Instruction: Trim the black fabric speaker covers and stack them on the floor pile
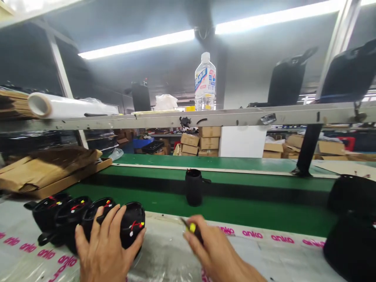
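From the right hand (214,243), a tool (192,228) slants left.

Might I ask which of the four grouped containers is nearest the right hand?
The rightmost container, with the left hand on it; others sit farther left.

The left hand (107,243), right hand (213,244) and right wrist (237,268) are bare.
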The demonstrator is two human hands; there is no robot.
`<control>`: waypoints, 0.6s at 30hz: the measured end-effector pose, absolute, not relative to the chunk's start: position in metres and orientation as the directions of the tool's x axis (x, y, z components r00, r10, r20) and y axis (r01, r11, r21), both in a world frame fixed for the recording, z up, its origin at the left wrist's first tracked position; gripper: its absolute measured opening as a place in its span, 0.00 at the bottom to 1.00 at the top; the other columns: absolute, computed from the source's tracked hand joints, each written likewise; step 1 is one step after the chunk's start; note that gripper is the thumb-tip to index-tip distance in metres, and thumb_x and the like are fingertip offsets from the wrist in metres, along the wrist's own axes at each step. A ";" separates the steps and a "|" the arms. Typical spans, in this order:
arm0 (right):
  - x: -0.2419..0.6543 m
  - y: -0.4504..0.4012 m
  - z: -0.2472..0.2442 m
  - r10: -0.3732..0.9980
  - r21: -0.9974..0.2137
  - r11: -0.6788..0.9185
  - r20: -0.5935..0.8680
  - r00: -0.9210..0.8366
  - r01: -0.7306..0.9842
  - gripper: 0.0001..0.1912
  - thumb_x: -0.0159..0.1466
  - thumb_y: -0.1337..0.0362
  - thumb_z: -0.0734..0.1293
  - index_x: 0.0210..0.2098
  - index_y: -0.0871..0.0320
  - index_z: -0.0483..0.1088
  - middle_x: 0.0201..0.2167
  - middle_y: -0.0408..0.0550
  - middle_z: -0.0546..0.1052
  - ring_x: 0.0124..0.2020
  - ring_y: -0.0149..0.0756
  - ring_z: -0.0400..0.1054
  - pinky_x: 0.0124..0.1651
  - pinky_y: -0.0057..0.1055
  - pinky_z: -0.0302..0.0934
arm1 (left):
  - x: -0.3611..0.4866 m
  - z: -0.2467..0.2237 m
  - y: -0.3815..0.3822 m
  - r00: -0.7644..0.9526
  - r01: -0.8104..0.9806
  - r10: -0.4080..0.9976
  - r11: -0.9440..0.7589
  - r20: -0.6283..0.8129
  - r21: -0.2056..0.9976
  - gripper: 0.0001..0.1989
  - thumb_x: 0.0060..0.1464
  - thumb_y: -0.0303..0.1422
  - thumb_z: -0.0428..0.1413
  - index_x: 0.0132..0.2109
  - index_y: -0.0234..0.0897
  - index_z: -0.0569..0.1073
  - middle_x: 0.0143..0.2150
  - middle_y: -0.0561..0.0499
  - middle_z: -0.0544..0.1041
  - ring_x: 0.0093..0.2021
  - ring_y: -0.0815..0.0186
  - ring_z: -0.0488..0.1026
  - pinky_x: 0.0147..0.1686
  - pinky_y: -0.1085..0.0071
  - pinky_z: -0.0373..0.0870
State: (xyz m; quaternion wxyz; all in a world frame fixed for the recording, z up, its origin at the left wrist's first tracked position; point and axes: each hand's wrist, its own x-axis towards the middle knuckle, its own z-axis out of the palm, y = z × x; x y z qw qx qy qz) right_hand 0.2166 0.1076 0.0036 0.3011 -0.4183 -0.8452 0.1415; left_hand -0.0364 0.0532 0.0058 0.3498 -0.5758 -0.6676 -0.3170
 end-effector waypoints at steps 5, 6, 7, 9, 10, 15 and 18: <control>0.222 0.194 0.055 0.769 -0.231 0.563 0.497 -0.401 0.793 0.14 0.70 0.60 0.61 0.54 0.55 0.65 0.50 0.50 0.73 0.43 0.38 0.72 0.39 0.31 0.57 | -0.036 0.007 0.039 -0.087 0.994 0.570 0.108 0.817 0.031 0.33 0.58 0.43 0.54 0.66 0.37 0.56 0.70 0.35 0.56 0.68 0.42 0.55 0.66 0.41 0.40; 0.221 0.209 0.058 0.765 -0.207 0.569 0.489 -0.420 0.796 0.15 0.70 0.61 0.62 0.55 0.54 0.65 0.55 0.51 0.70 0.44 0.38 0.71 0.40 0.31 0.57 | -0.036 0.005 0.036 -0.094 0.994 0.565 0.104 0.820 0.042 0.33 0.58 0.43 0.53 0.66 0.39 0.55 0.71 0.36 0.54 0.68 0.42 0.55 0.66 0.41 0.41; 0.220 0.223 0.060 0.766 -0.191 0.571 0.474 -0.434 0.798 0.15 0.68 0.63 0.63 0.54 0.54 0.66 0.56 0.51 0.69 0.45 0.38 0.71 0.41 0.31 0.56 | -0.035 0.004 0.033 -0.106 0.993 0.556 0.101 0.824 0.059 0.34 0.58 0.44 0.53 0.67 0.40 0.53 0.71 0.37 0.52 0.68 0.43 0.55 0.67 0.41 0.42; 0.217 0.241 0.057 0.779 -0.182 0.564 0.439 -0.447 0.805 0.15 0.66 0.66 0.65 0.53 0.56 0.67 0.53 0.52 0.71 0.44 0.38 0.71 0.41 0.31 0.56 | -0.034 0.000 0.029 -0.129 0.991 0.542 0.095 0.831 0.092 0.35 0.58 0.44 0.54 0.68 0.42 0.51 0.72 0.38 0.49 0.68 0.44 0.54 0.67 0.42 0.43; 0.215 0.247 0.053 0.789 -0.180 0.554 0.425 -0.444 0.813 0.14 0.66 0.66 0.65 0.51 0.57 0.68 0.51 0.52 0.72 0.44 0.39 0.71 0.40 0.31 0.56 | -0.034 -0.001 0.027 -0.137 0.990 0.540 0.095 0.831 0.102 0.35 0.59 0.44 0.54 0.68 0.42 0.50 0.72 0.38 0.49 0.69 0.44 0.54 0.66 0.42 0.44; 0.216 0.250 0.043 0.803 -0.218 0.549 0.404 -0.437 0.807 0.07 0.66 0.65 0.64 0.43 0.59 0.69 0.44 0.53 0.73 0.42 0.39 0.69 0.40 0.32 0.55 | -0.032 0.000 0.020 -0.193 0.981 0.524 0.120 0.829 0.153 0.36 0.60 0.41 0.53 0.69 0.38 0.48 0.72 0.34 0.48 0.69 0.42 0.51 0.65 0.40 0.48; 0.230 0.233 0.048 0.790 -0.265 0.573 0.428 -0.438 0.775 0.05 0.66 0.63 0.63 0.39 0.59 0.67 0.39 0.50 0.73 0.39 0.38 0.67 0.41 0.32 0.56 | -0.022 -0.004 0.006 -0.180 0.981 0.400 0.145 0.899 0.132 0.43 0.55 0.40 0.59 0.70 0.43 0.45 0.73 0.37 0.44 0.70 0.39 0.47 0.65 0.39 0.50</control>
